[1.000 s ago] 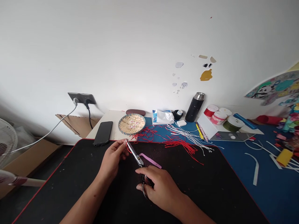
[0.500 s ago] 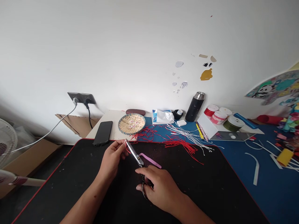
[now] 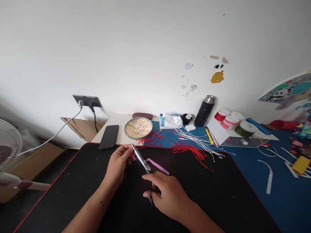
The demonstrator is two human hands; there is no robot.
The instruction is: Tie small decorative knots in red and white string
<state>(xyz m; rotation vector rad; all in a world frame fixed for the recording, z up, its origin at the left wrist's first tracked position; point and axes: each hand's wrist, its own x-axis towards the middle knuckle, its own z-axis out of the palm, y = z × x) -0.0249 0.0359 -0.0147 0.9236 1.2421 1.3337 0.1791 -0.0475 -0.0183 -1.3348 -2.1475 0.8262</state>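
Over the black mat (image 3: 209,200), my right hand (image 3: 167,194) grips a pair of scissors (image 3: 141,159) by its dark handles. The blades look closed or nearly so and point up and left, tips at my left fingertips. My left hand (image 3: 119,163) pinches a short piece of red cord (image 3: 133,155) with a small whitish bit at its top; the fingers partly hide it. Beside the blades lies a pair of purple tweezers (image 3: 157,166). Behind my hands stands a round woven basket (image 3: 126,130) with small pieces in it.
Red cords (image 3: 190,150) and white cords (image 3: 199,142) lie along the mat's far edge. A phone (image 3: 109,137) rests at the left. Farther back are a tissue box (image 3: 170,121), a black thermos (image 3: 204,111) and several spools (image 3: 229,122). Paper strips (image 3: 269,178) lie at right.
The whole view has shifted slightly, so things appear a little farther right. Both hands keep nearly the same pose, with the scissor tips still at the left fingertips.
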